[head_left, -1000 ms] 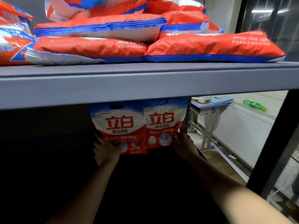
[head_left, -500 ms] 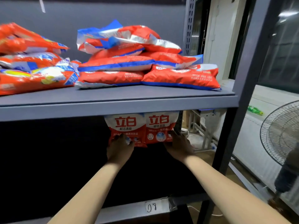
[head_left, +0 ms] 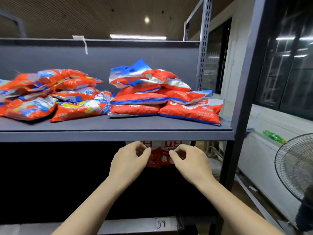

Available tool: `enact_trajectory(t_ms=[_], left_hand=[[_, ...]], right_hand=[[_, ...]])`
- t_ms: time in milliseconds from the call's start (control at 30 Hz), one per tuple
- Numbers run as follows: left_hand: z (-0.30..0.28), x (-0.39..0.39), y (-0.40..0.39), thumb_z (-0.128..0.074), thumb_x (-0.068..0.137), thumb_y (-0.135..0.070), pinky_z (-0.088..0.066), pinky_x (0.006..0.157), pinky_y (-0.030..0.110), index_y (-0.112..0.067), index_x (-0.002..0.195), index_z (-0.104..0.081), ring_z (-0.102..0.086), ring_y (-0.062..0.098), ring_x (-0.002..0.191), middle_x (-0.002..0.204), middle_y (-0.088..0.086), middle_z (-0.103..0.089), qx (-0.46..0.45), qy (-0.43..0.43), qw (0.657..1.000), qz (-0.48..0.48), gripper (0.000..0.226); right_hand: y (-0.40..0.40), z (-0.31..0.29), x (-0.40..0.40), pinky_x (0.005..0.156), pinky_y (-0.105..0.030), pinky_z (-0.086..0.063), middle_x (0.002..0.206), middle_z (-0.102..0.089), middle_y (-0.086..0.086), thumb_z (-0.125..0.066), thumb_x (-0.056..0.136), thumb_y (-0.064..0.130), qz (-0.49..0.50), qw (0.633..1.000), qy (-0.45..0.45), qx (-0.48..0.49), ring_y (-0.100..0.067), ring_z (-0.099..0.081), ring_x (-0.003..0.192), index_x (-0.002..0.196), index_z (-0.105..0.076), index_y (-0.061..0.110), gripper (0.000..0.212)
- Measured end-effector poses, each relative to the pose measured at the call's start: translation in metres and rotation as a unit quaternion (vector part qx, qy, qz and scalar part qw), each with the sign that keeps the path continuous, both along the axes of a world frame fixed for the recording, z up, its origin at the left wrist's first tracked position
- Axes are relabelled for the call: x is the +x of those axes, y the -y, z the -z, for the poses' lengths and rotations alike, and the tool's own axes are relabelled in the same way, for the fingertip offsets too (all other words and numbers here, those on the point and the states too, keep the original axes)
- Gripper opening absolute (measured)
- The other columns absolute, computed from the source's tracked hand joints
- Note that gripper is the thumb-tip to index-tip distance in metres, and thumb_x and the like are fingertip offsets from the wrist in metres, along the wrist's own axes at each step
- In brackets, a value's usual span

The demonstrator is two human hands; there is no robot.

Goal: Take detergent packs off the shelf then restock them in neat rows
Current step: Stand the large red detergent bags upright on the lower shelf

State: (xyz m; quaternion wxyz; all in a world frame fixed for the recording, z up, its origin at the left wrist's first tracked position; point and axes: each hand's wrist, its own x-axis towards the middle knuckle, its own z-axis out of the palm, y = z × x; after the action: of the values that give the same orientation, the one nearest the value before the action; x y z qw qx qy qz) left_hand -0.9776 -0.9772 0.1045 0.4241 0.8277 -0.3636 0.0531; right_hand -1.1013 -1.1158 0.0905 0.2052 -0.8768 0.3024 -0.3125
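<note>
Two red-and-white detergent packs (head_left: 163,155) stand upright side by side on the dark lower shelf, their tops hidden by the upper shelf's front edge (head_left: 118,135). My left hand (head_left: 130,161) and my right hand (head_left: 188,161) hover just in front of them, one at each side. The fingers of both are loosely curled and nothing lies in either. On the upper shelf, a flat stack of red-and-blue packs (head_left: 152,100) sits at the right and a looser heap of packs (head_left: 50,99) at the left.
A dark upright post (head_left: 243,82) bounds the shelf on the right. Beyond it stand a floor fan (head_left: 296,167) and a white ledge with a green bottle (head_left: 273,136). A lower beam carries a handwritten label (head_left: 160,223).
The view has tilted upward and pulled back. Both hands have come off the lower edges of the two upright packs and drawn toward me, fingers curling.
</note>
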Motion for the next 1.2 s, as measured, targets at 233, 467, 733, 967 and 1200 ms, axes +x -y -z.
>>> enact_trajectory(t_ms=[233, 467, 733, 967, 1200], left_hand=[[-0.074, 0.015, 0.005, -0.059, 0.086, -0.035, -0.047, 0.072, 0.030, -0.022, 0.078, -0.065, -0.060, 0.009, 0.074, 0.072, -0.009, -0.064, -0.122, 0.042, 0.991, 0.019, 0.017], [-0.133, 0.095, 0.039, -0.052, 0.089, -0.032, -0.037, 0.071, 0.029, -0.015, 0.095, -0.060, -0.054, 0.019, 0.086, 0.082, -0.006, -0.058, -0.173, 0.003, 0.985, -0.018, 0.019], [-0.157, 0.195, 0.083, -0.048, 0.087, -0.033, -0.046, 0.085, 0.037, -0.015, 0.111, -0.056, -0.057, 0.028, 0.100, 0.108, 0.008, -0.062, -0.149, -0.025, 0.987, -0.045, 0.031], [-0.164, 0.262, 0.113, -0.046, 0.092, -0.024, -0.039, 0.101, 0.041, 0.005, 0.130, -0.043, -0.045, 0.042, 0.122, 0.134, 0.027, -0.046, -0.184, -0.172, 0.956, -0.149, 0.048], [-0.166, 0.285, 0.131, -0.047, 0.090, -0.018, -0.045, 0.054, 0.028, -0.009, 0.104, -0.058, -0.055, 0.020, 0.057, 0.069, 0.008, -0.062, -0.245, -0.401, 0.883, -0.011, 0.020]], right_hand=[[0.000, -0.072, 0.003, 0.068, -0.031, -0.047, 0.068, -0.065, 0.010, -0.058, 0.085, 0.042, -0.019, 0.990, 0.137, -0.020, -0.014, -0.061, 0.074, 0.069, -0.065, 0.022, 0.027], [0.052, -0.124, 0.071, 0.078, -0.031, -0.045, 0.086, -0.070, 0.002, -0.058, 0.086, 0.033, 0.014, 0.980, 0.198, -0.004, -0.021, -0.062, 0.089, 0.080, -0.066, 0.021, 0.016], [0.097, -0.157, 0.145, 0.095, -0.039, -0.042, 0.120, -0.059, -0.005, -0.058, 0.086, 0.045, 0.070, 0.983, 0.166, -0.034, -0.026, -0.049, 0.117, 0.113, -0.060, 0.017, 0.039], [0.104, -0.184, 0.199, 0.100, -0.035, -0.035, 0.126, -0.059, -0.006, -0.055, 0.089, 0.042, 0.087, 0.978, 0.088, -0.171, -0.026, -0.048, 0.120, 0.125, -0.057, 0.014, 0.045], [0.097, -0.193, 0.240, 0.090, -0.038, -0.038, 0.121, -0.059, -0.002, -0.053, 0.089, 0.044, 0.161, 0.953, -0.032, -0.253, -0.026, -0.048, 0.115, 0.123, -0.055, 0.021, 0.041]])
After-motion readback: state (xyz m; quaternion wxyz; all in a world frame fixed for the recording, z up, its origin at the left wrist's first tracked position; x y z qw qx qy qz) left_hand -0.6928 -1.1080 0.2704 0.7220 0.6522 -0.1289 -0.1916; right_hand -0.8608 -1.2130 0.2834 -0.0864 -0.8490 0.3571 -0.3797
